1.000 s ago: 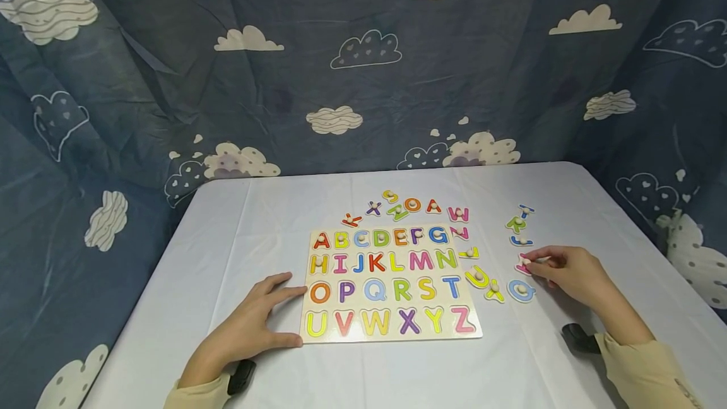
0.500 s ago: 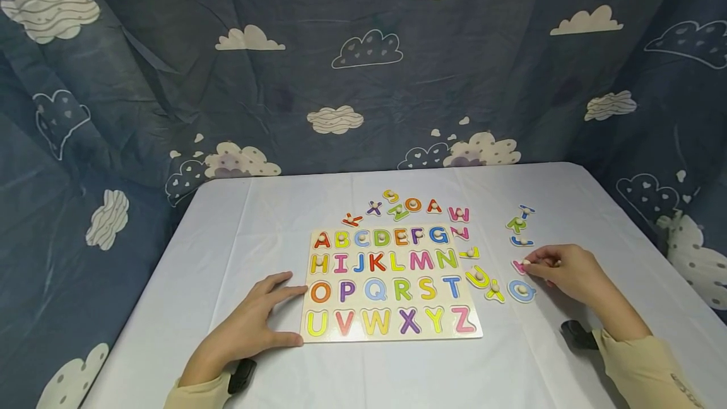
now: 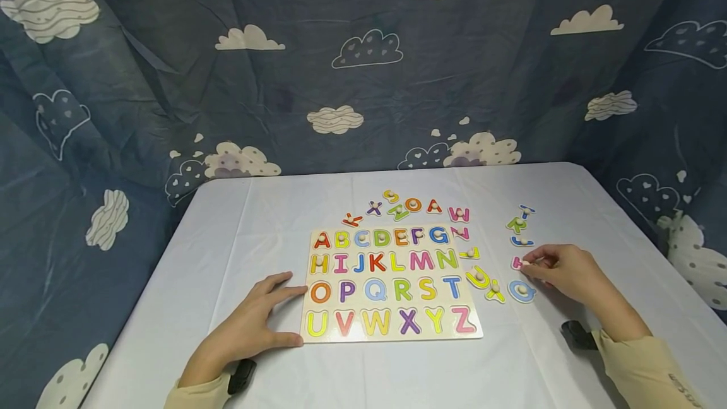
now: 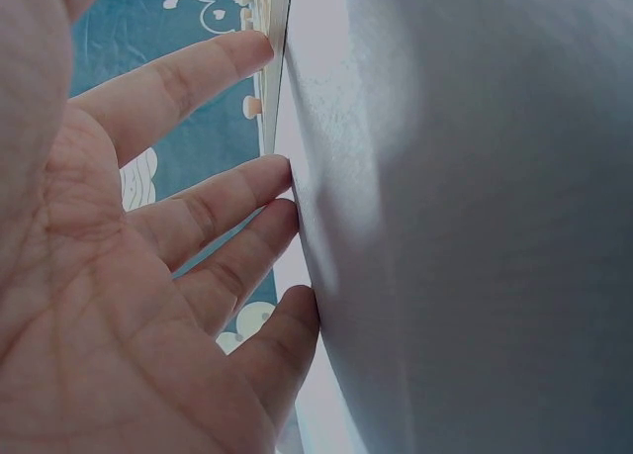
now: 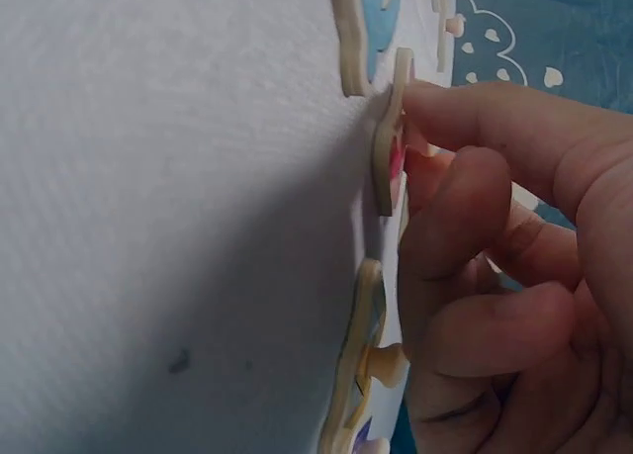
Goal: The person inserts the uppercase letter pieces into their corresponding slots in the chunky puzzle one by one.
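A wooden alphabet puzzle board (image 3: 361, 300) lies flat mid-table, with knobbed letters A to H seated in its top rows. My left hand (image 3: 250, 324) is spread at its left side, thumb and index fingertips touching the edge. In the left wrist view, the fingers (image 4: 213, 217) are extended beside the board. To the right, my right hand (image 3: 568, 273) pinches a small pink letter piece (image 3: 516, 263) between thumb and index finger. The right wrist view shows this letter piece (image 5: 389, 167) edge-on and tilted, its face partly hidden by the fingertips.
A blue Q (image 3: 521, 291) lies just in front of the right hand; a blue J (image 3: 522, 242) and a green R (image 3: 516, 225) lie beyond it. Yellow U (image 3: 478, 278) and Y (image 3: 495, 291) sit right of the board. Several loose letters, including an orange O (image 3: 413, 205), lie behind the board.
The pink letter piece has turned in the right fingers and shifted slightly left. The left hand and the board have stayed still.
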### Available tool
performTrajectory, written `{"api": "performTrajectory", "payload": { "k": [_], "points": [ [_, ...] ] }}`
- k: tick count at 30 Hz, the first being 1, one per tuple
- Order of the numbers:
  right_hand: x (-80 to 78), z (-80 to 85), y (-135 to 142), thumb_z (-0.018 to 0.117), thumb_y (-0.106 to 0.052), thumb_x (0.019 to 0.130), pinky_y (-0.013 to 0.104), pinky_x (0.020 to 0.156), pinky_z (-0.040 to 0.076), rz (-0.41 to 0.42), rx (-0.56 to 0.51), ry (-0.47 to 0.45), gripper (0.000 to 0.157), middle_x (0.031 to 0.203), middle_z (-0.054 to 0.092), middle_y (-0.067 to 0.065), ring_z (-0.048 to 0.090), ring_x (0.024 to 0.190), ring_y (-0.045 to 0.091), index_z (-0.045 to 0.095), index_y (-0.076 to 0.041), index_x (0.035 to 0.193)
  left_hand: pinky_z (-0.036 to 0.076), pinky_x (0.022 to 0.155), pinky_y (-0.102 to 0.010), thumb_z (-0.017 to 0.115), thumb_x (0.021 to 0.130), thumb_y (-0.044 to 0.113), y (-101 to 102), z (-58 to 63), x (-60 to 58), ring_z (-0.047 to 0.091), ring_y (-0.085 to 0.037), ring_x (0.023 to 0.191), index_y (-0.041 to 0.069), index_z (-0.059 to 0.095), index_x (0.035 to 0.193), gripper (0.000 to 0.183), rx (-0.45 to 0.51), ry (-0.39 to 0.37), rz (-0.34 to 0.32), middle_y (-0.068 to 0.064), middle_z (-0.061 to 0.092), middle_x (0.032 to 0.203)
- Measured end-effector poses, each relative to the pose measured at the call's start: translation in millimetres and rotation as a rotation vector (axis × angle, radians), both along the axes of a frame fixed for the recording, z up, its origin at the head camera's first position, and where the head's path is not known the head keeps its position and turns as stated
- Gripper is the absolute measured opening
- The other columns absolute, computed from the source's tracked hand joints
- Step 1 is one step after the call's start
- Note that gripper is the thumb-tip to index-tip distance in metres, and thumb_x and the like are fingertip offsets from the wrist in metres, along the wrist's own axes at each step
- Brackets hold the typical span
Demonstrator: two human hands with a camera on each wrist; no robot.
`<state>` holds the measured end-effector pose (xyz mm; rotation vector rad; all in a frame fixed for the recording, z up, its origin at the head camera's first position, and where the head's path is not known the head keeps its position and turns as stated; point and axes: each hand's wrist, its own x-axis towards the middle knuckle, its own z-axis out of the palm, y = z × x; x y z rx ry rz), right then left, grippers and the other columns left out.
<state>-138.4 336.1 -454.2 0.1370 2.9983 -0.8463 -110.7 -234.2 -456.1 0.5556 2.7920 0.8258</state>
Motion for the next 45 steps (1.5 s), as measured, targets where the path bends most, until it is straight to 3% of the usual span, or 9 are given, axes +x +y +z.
{"api": "performTrajectory", "payload": {
  "k": [5,13,24,37,45],
  "points": [
    [0.3,-0.5,-2.0,0.082,-0.022,0.093,0.025,0.053,0.043,-0.011,0.007,0.027,0.030,0.077,0.061,0.004,0.054,0.069,0.017,0.075,0.005,0.106,0.042,0.119,-0.066,0.098,0.072,0.047,0.5,0.2,-0.1,0.041,-0.043,0.154,0.027,0.066,0.148,0.085,-0.001,0.000,0.002,-0.014,0.044,0.167],
    [0.2,-3.1,-5.1,0.086,-0.027,0.090,0.025,0.052,0.038,-0.022,0.024,0.049,0.031,0.072,0.058,0.002,0.052,0.069,0.018,0.071,0.000,0.090,0.042,0.119,-0.066,0.098,0.072,0.045,0.7,0.2,0.1,0.041,-0.043,0.154,0.027,0.066,0.148,0.085,-0.002,0.003,0.001,-0.015,0.045,0.166],
    [0.8,-7.3,3.6,0.084,-0.027,0.092,0.025,0.054,0.041,-0.004,-0.023,0.033,0.036,0.075,0.055,0.002,0.052,0.068,0.014,0.077,0.002,0.112,0.042,0.119,-0.066,0.098,0.072,0.046,0.9,1.7,0.2,0.040,-0.043,0.154,0.026,0.066,0.148,0.085,-0.004,-0.004,0.002,-0.014,0.044,0.167],
    [-1.6,-8.7,3.9,0.083,-0.022,0.093,0.024,0.053,0.045,0.024,-0.043,0.022,0.032,0.075,0.057,0.001,0.054,0.065,0.012,0.076,0.004,0.110,0.042,0.120,-0.065,0.098,0.072,0.046,1.9,4.0,0.8,0.041,-0.043,0.154,0.025,0.066,0.148,0.085,-0.003,-0.010,0.008,-0.015,0.044,0.167],
    [-5.9,-0.9,-6.6,0.085,-0.025,0.092,0.025,0.053,0.046,0.016,-0.073,0.010,0.034,0.077,0.058,0.002,0.052,0.066,0.012,0.075,0.003,0.109,0.041,0.120,-0.066,0.098,0.072,0.046,2.8,4.3,1.1,0.040,-0.043,0.154,0.024,0.066,0.148,0.085,-0.002,-0.021,0.018,-0.016,0.044,0.167]
  ]
}}
